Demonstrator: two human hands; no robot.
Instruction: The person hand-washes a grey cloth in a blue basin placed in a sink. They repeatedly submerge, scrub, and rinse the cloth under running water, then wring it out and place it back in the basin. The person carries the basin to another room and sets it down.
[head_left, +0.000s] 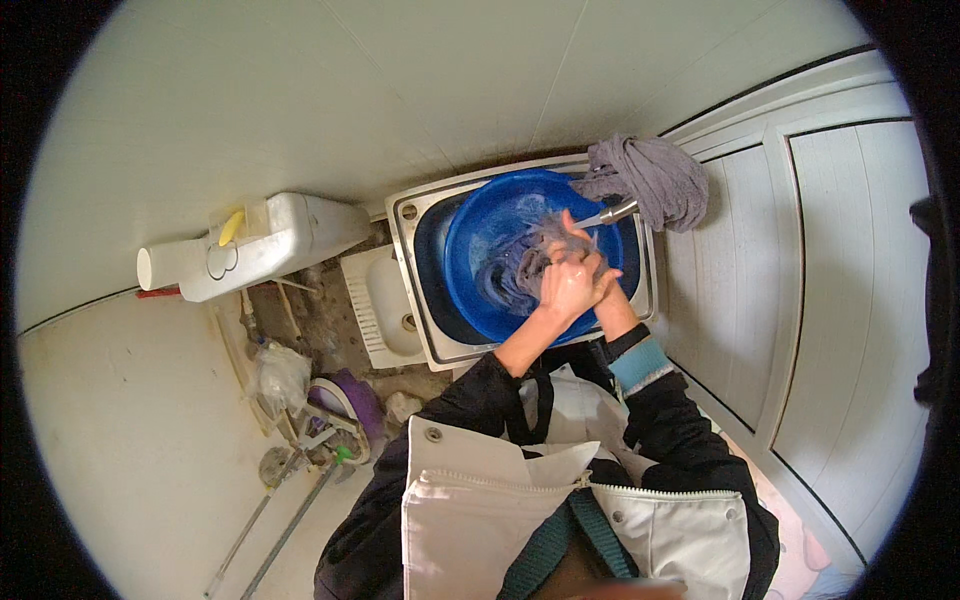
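Observation:
My left hand (574, 283) and my right hand (579, 234) are pressed together over a blue plastic basin (466, 300). They grip a wet grey cloth (531, 267) between them, and the rest of it trails into the water below. My left hand covers part of my right, and motion blurs the fingers. Just above them, water runs from a metal tap spout (619, 212) onto the hands and cloth. The basin sits inside a stainless steel sink (417, 296). A grey towel (651, 180) is draped over the tap's body, hiding most of it.
Left of the sink is a white ceramic squat pan (375, 311). A white cistern (300, 240) hangs on the wall, with a yellow object (232, 227) on it. Two poles (292, 525), a purple basin (364, 409) and a plastic bag (279, 375) stand lower left. A white panelled door (847, 300) is at right.

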